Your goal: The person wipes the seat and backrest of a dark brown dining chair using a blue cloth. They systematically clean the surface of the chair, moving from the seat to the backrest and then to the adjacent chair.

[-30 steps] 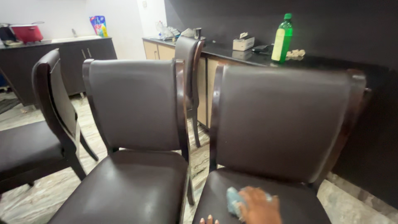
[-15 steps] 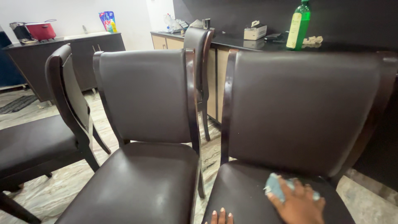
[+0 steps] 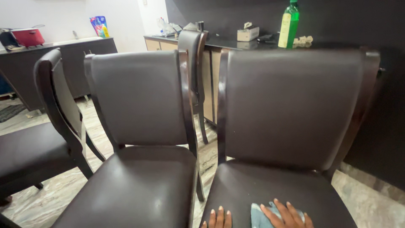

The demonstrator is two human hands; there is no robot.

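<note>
Two hands low on the right chair [image 3: 291,109] seat: right hand [image 3: 287,214] flat, fingers spread, pressing a blue cloth [image 3: 258,216] near the front edge. Left hand [image 3: 219,218] just beside, fingertips resting open on the seat. Green bottle [image 3: 289,24] on the table [image 3: 236,42] behind.

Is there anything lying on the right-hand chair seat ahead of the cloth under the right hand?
Nothing visible. The right hand presses the blue cloth flat on the seat, and the dark cushion ahead, up to the backrest, is bare.
</note>
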